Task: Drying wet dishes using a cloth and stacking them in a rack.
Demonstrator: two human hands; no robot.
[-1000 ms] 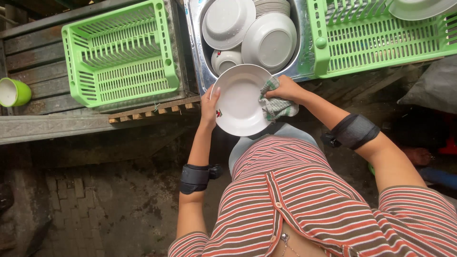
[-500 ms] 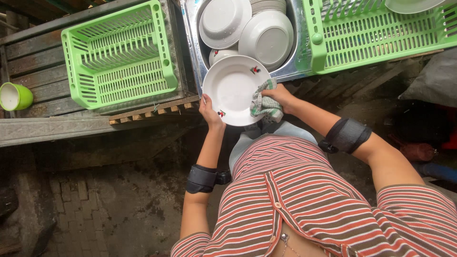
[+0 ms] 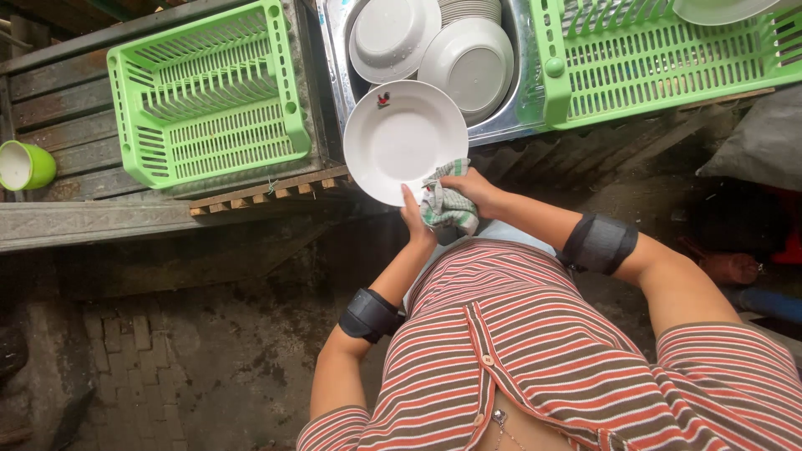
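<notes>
Your left hand (image 3: pixel 415 224) pinches the white plate (image 3: pixel 405 140) at its six o'clock rim, thumb laid on the face, while your right hand (image 3: pixel 473 189) is closed around the checked cloth (image 3: pixel 448 209) pressed to the rim at about five o'clock. The plate sits tilted above the near edge of the metal sink (image 3: pixel 510 125), which holds stacked white dishes (image 3: pixel 434 50) at twelve o'clock. A green rack (image 3: pixel 209 92) lies on the wooden surface (image 3: pixel 58 92) at nine o'clock, and another green rack (image 3: pixel 660 63) at two o'clock.

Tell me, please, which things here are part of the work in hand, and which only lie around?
In hand: round white plate, held by left hand; checked green-white cloth, in right hand.

Lying about: empty green plastic basket; green plastic cup; stacked white bowls in metal sink.
</notes>
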